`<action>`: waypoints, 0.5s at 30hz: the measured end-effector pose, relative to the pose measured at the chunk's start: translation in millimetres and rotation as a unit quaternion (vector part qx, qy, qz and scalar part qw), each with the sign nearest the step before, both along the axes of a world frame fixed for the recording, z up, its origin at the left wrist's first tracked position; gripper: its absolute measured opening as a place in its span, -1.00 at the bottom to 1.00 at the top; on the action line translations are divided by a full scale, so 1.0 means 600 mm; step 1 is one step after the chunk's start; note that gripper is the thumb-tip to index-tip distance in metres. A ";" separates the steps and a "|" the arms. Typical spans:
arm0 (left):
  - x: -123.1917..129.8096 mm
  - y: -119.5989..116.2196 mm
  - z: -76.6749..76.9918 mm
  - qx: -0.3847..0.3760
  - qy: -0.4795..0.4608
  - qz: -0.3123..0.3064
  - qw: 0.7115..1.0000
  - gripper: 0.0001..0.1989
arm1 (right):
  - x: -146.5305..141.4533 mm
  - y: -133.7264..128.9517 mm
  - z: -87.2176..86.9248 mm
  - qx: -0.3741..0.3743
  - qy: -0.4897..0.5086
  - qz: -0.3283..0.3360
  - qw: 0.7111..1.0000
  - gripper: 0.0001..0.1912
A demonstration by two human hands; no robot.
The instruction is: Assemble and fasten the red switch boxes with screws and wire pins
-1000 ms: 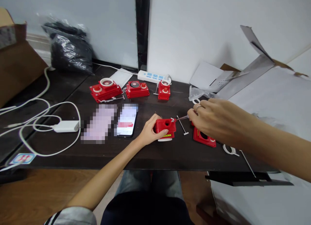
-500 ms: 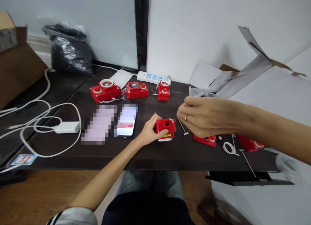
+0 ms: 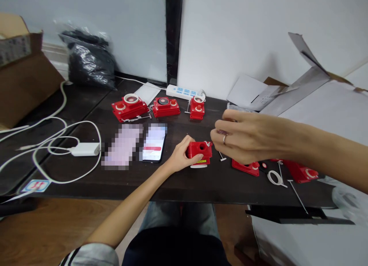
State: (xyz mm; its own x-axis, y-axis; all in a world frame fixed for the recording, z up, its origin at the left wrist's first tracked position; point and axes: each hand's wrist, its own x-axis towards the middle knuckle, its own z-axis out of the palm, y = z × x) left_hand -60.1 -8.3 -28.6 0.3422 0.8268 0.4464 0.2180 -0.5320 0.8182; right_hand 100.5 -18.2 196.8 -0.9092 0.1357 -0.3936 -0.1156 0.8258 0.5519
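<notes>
My left hand [image 3: 185, 155] is wrapped round a red alarm box [image 3: 204, 151] on the dark table, its thumb across the near side. The box is tipped so that a round dark hole faces up; a yellow label and a white rim show below. Just right of it, my right hand [image 3: 238, 137] hovers with curled fingers pinched together. Whatever its fingertips hold is too small and hidden to make out. A thin white T-shaped rod [image 3: 222, 156] lies between the hands. Under the right hand is another red box [image 3: 245, 167], partly covered.
Several red alarm boxes [image 3: 166, 107] stand along the back by a white power strip [image 3: 184, 92]. A phone [image 3: 153, 143] lies left of my hands, near a white charger [image 3: 85, 149] with looped cable. At right are a white ring [image 3: 274, 178] and an opened carton [image 3: 322, 91].
The whole view has shifted slightly, so things appear further right. A small red bit at the right fingertips no longer shows. My left hand keeps its hold on the box.
</notes>
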 end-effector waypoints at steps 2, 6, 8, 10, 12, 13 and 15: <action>0.000 0.000 0.001 0.005 -0.009 -0.011 1.000 -0.67 | 0.007 -0.001 -0.002 0.047 0.022 -0.012 0.999 -0.73; 0.000 0.000 0.003 0.008 -0.015 -0.017 1.000 -0.67 | 0.016 -0.007 -0.009 0.130 0.030 -0.071 0.989 -0.68; 0.001 0.000 0.003 0.009 -0.018 -0.019 1.000 -0.67 | 0.017 -0.010 -0.011 0.139 0.023 -0.094 0.986 -0.65; 0.001 0.000 0.004 0.011 -0.021 -0.021 0.999 -0.67 | 0.016 -0.011 -0.010 0.128 0.027 -0.089 0.987 -0.65; 0.001 0.000 0.004 0.009 -0.022 -0.022 0.999 -0.68 | 0.013 -0.012 -0.006 0.109 0.034 -0.066 0.991 -0.66; 0.000 0.000 0.004 0.008 -0.022 -0.022 0.999 -0.68 | 0.012 -0.012 -0.003 0.104 0.038 -0.054 0.992 -0.65; 0.000 0.000 0.004 0.005 -0.023 -0.023 0.999 -0.69 | 0.010 -0.012 0.001 0.102 0.044 -0.037 0.993 -0.64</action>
